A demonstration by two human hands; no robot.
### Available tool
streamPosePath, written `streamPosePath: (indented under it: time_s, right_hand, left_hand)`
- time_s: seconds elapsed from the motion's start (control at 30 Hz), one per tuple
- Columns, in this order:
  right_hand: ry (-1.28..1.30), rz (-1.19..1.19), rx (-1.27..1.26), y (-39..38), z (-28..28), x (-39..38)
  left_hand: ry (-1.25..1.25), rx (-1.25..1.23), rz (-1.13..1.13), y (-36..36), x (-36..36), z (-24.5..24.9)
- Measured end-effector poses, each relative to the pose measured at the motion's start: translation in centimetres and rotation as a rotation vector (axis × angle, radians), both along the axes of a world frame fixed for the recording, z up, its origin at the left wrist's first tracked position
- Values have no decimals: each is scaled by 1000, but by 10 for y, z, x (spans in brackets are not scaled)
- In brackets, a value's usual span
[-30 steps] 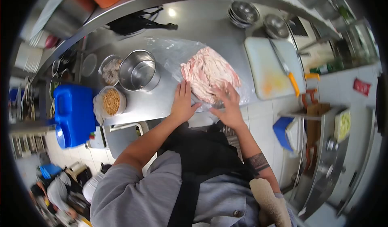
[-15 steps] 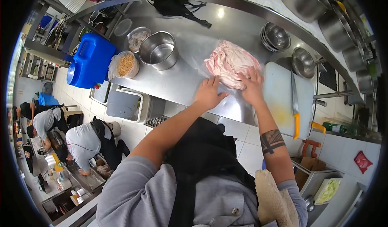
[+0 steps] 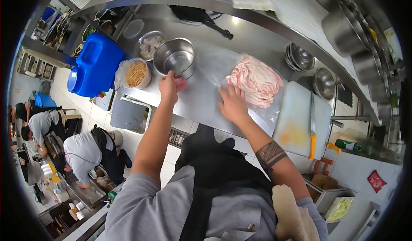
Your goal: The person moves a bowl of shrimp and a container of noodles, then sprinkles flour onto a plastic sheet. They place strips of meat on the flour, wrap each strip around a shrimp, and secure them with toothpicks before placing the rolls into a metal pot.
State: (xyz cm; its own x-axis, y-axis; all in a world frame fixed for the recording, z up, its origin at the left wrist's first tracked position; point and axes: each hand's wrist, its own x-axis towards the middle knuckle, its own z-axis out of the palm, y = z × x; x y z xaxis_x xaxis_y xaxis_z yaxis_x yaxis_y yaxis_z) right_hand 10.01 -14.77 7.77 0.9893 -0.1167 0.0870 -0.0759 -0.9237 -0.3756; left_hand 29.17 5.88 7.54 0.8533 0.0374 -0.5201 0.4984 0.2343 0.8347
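Note:
A layered slab of pale pink raw meat point(image 3: 256, 81) lies on clear plastic on the steel counter. At its left edge rests my right hand point(image 3: 234, 103), fingers spread and touching the meat. My left hand point(image 3: 168, 87) is at the near rim of a round steel pot point(image 3: 174, 60), its fingers closed beside a blurred pinkish patch that I cannot make out. Left of the pot are a tub of thin yellowish strips point(image 3: 136, 73) and a bowl of pale, translucent pieces point(image 3: 151, 45).
A white cutting board point(image 3: 296, 116) with a yellow-handled knife point(image 3: 313, 129) lies to the right. Metal bowls point(image 3: 300, 56) stand behind it. A blue jug point(image 3: 96, 65) is at the left. Co-workers point(image 3: 83, 151) bend over another counter, far left. A raised shelf edge crosses above the counter.
My left hand has left the meat's near side and moved left to the pot. My right hand has shifted left along the meat, which now looks flatter and more spread out.

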Motion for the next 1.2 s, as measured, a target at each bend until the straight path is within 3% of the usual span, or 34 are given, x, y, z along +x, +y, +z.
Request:
streamPosePath:
  time_s: [0.07, 0.23, 0.33, 0.57, 0.77, 0.83, 0.9, 0.97, 1.03, 1.1, 1.2]
  right_hand:
    - [-41, -10, -217, 1, -13, 36]
    - [100, -6, -293, 7, -33, 91]
    - [127, -12, -285, 13, -43, 95]
    - [127, 92, -174, 39, -33, 58]
    - [164, 222, 19, 79, -19, 21]
    - [177, 270, 134, 77, -13, 10]
    - [153, 251, 198, 72, 5, 0]
    - [129, 228, 260, 65, 10, -12]
    - [-40, -35, 162, 52, 9, -30]
    - [-29, -169, 109, 37, 1, -50]
    - [-78, -376, 9, 22, -13, -77]
  left_hand:
    - [-37, 16, -21, 4, 19, 5]
    - [-260, -6, -103, -8, 45, 56]
    - [-262, -51, -185, -22, 87, 70]
    - [-144, -14, -435, -56, 169, 37]
    - [-173, -22, -355, -55, 168, 7]
    - [-217, 49, -357, -50, 152, -4]
    - [-671, 495, -444, -28, 96, -3]
    - [-1140, 714, -704, 5, 51, -19]
    - [-1175, 849, -813, 35, 25, -35]
    - [-1222, 954, -947, 59, 14, -45]
    - [-1173, 1128, -802, 81, 11, -51]
